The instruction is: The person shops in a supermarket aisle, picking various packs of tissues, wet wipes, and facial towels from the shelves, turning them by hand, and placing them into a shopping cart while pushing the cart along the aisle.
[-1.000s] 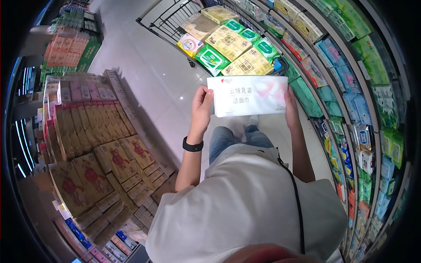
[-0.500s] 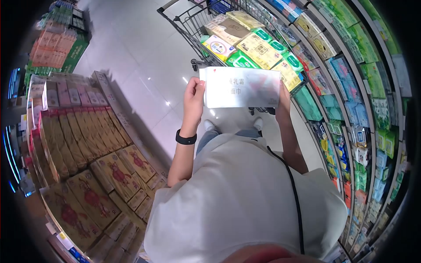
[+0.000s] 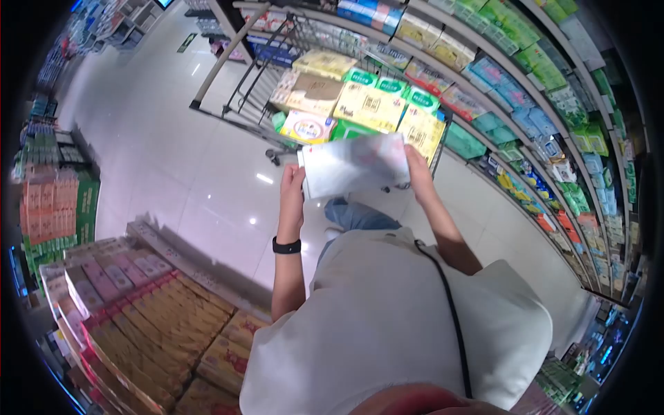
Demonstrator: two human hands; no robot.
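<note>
A white tissue pack (image 3: 355, 166) is held level in front of my body, its face washed out by glare. My left hand (image 3: 292, 181) grips its left end, a black band on the wrist. At the right end, my right hand (image 3: 418, 170) is closed on the pack. Just beyond it stands a shopping cart (image 3: 238, 104) holding a yellow pack (image 3: 370, 106), a brown and white box (image 3: 312, 94), a white and yellow pack (image 3: 308, 127) and green packs (image 3: 390, 86). The tissue pack overlaps the cart's near edge in view.
Shelves (image 3: 477, 72) of packaged goods curve along the top and right. Stacked yellow packs (image 3: 155, 325) fill a display at the lower left, with pink packs (image 3: 104, 278) behind them. Farther left is a stack of orange packs (image 3: 52, 204). Shiny tiled floor (image 3: 173, 166) lies between.
The view has turned, so the cart appears farther left and the left display lower. The pack, still in both my hands, has tilted and sits further left and lower in view. My legs have shifted.
</note>
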